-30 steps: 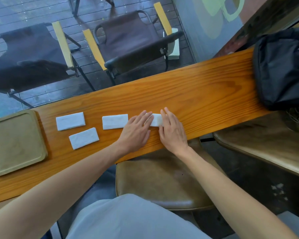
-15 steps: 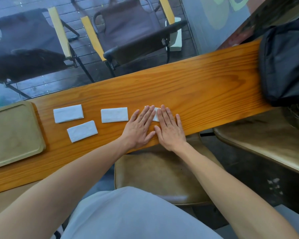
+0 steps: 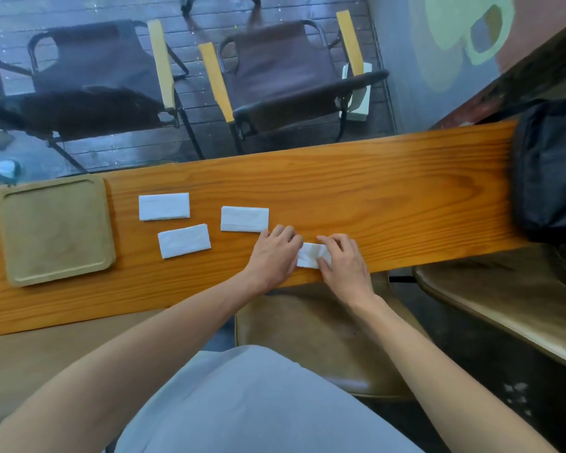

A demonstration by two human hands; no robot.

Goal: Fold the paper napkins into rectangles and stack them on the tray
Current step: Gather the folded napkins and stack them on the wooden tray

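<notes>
A white paper napkin [image 3: 311, 255] lies folded near the front edge of the wooden counter [image 3: 389, 197]. My left hand [image 3: 275, 256] grips its left end and my right hand [image 3: 342, 259] grips its right end, so only the middle shows. Three folded white napkins lie flat to the left: one [image 3: 244, 219] just beyond my left hand, one [image 3: 164, 206] further back, one [image 3: 184, 240] nearer me. The tan square tray [image 3: 12, 230] sits at the counter's left end with nothing on it.
A black bag [image 3: 549, 171] rests on the counter's right end. Beyond the glass stand two dark folding chairs [image 3: 275, 76]. A brown padded stool [image 3: 307, 335] is under the counter, and a second seat [image 3: 504, 305] is at right.
My hands were pressing flat on the napkin; now the fingers have curled and pinch its two ends, and the napkin sits closer to the counter's front edge.
</notes>
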